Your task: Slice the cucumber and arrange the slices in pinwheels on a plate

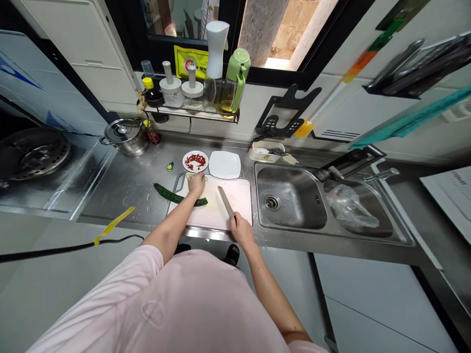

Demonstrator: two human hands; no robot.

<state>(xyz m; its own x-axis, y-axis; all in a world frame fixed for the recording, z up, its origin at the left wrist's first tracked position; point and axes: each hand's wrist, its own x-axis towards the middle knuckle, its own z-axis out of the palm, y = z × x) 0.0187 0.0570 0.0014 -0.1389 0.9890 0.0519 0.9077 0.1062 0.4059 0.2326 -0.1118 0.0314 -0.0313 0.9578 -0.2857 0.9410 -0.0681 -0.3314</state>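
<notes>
My left hand (pixel 196 184) presses down on the far end of the white cutting board (pixel 206 218), resting on pale cucumber slices (pixel 195 176) with its fingers over them. A long dark green cucumber (pixel 176 197) lies across the board's left side, partly under my left forearm. My right hand (pixel 242 230) grips the handle of a steel kitchen knife (pixel 225 201) at the near edge of the board. The blade points away from me, its edge apart from the cucumber.
Beyond the board are a round plate of chopped red chili (pixel 195 161) and a white square plate (pixel 224 164). A cucumber slice (pixel 170 166) lies on the steel counter. To the right is a double steel sink (pixel 290 196) holding a plastic bag; to the left, a steel pot (pixel 125 137).
</notes>
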